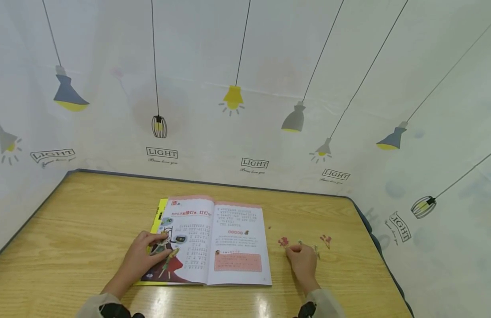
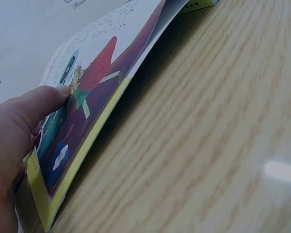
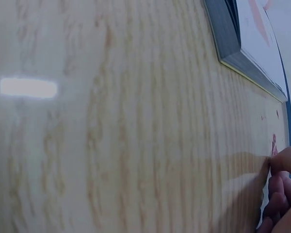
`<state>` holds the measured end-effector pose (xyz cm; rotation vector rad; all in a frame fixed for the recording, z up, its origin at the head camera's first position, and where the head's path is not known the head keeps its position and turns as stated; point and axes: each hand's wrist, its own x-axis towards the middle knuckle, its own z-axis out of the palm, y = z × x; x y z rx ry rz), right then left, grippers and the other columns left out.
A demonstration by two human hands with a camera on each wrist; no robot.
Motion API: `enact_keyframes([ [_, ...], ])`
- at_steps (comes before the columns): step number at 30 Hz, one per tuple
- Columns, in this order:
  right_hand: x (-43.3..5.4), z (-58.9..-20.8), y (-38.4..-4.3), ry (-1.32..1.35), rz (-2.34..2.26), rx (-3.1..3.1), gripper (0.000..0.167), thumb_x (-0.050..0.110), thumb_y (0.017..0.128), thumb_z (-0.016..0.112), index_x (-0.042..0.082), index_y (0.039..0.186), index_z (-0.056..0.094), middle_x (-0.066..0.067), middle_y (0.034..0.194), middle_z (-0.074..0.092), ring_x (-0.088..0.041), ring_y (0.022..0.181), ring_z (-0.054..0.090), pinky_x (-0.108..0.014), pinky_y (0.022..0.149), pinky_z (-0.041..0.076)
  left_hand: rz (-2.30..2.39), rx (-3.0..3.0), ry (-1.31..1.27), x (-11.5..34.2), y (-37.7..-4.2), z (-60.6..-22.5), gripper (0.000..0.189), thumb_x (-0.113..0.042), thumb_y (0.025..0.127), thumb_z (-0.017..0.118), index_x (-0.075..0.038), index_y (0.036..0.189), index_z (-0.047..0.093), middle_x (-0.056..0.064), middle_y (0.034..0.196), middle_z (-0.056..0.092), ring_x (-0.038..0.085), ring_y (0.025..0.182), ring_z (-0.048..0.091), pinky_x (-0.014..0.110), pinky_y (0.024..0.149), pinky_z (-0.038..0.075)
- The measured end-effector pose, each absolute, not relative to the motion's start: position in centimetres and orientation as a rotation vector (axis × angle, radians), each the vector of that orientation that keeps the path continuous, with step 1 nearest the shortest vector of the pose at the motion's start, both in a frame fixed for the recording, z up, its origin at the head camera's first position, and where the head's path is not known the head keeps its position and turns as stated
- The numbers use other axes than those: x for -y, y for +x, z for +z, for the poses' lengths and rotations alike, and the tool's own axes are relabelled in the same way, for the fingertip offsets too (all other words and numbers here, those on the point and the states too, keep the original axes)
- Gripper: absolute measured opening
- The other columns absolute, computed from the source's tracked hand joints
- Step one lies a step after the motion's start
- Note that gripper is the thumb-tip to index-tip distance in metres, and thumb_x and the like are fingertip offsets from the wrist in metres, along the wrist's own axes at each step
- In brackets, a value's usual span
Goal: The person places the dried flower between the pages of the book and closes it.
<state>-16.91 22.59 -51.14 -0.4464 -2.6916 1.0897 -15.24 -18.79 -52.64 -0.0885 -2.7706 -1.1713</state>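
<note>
An open book (image 1: 237,221) with printed pages and a cartoon on its left page lies on the table. My left hand (image 1: 144,254) rests on that left page, thumb and index finger spread apart; in the left wrist view the thumb (image 2: 53,97) lies over the picture. To the right of the book, my right hand (image 1: 303,263) pinches a small red pressed flower (image 1: 283,241) low on its stem, close to the tabletop. Another red pressed flower (image 1: 326,240) lies beyond it. A pale greenish sprig (image 1: 315,248) is partly hidden by the right hand.
The wood-grain table (image 1: 90,212) has a dark edge and meets a pale curtain (image 1: 205,145) printed with lamps. A yellow cover (image 1: 160,212) shows under the book's left side. Tiny red bits (image 3: 277,114) lie between book and right hand.
</note>
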Motion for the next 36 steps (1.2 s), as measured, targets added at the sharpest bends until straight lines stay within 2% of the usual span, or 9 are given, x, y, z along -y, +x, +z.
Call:
enact_keyframes([
  [5, -22.42, -50.79, -16.94, -0.477, 1.092, 2.756, 0.012, 0.009, 0.075, 0.062, -0.001, 0.075, 0.068, -0.004, 0.067, 0.062, -0.015, 0.059, 0.052, -0.029, 0.054, 0.041, -1.16, 2.762, -0.095, 18.79, -15.22, -52.74, 0.05, -0.04, 0.074, 0.075, -0.009, 0.112, 0.066, 0.003, 0.091, 0.047, 0.016, 0.079, 0.041, 0.032, 0.069, 0.034],
  [12, -22.32, -50.74, -16.92, -0.485, 1.069, 2.792, 0.011, 0.01, 0.077, 0.059, 0.002, 0.072, 0.065, 0.001, 0.061, 0.054, -0.014, 0.057, 0.048, -0.028, 0.051, 0.036, -1.172, 2.758, -0.096, 18.84, -15.25, -53.0, 0.05, -0.041, 0.074, 0.074, -0.011, 0.113, 0.065, 0.002, 0.093, 0.048, 0.016, 0.08, 0.042, 0.032, 0.07, 0.035],
  [18, -22.57, -51.07, -17.07, -0.497, 1.142, 2.77, 0.014, 0.011, 0.08, 0.06, -0.001, 0.077, 0.066, -0.002, 0.065, 0.057, -0.015, 0.059, 0.048, -0.027, 0.053, 0.038, -1.176, 2.76, -0.096, 18.88, -15.24, -53.01, 0.05, -0.041, 0.075, 0.074, -0.01, 0.113, 0.065, 0.003, 0.093, 0.048, 0.016, 0.081, 0.043, 0.034, 0.07, 0.036],
  [24, -22.77, -51.15, -16.88, -0.486, 1.164, 2.706, 0.016, 0.013, 0.08, 0.066, -0.003, 0.082, 0.067, -0.008, 0.074, 0.063, -0.017, 0.066, 0.054, -0.028, 0.056, 0.041, -1.181, 2.759, -0.093, 18.81, -15.17, -52.81, 0.049, -0.039, 0.075, 0.074, -0.01, 0.113, 0.065, 0.003, 0.093, 0.048, 0.016, 0.081, 0.044, 0.035, 0.071, 0.036],
  [36, -22.83, -51.4, -16.77, -0.527, 1.189, 2.657, 0.021, 0.014, 0.077, 0.072, -0.003, 0.083, 0.063, -0.008, 0.073, 0.062, -0.017, 0.065, 0.056, -0.028, 0.057, 0.042, -1.181, 2.753, -0.096, 18.81, -15.15, -52.82, 0.047, -0.037, 0.075, 0.075, -0.01, 0.113, 0.065, 0.003, 0.093, 0.049, 0.016, 0.082, 0.045, 0.036, 0.071, 0.038],
])
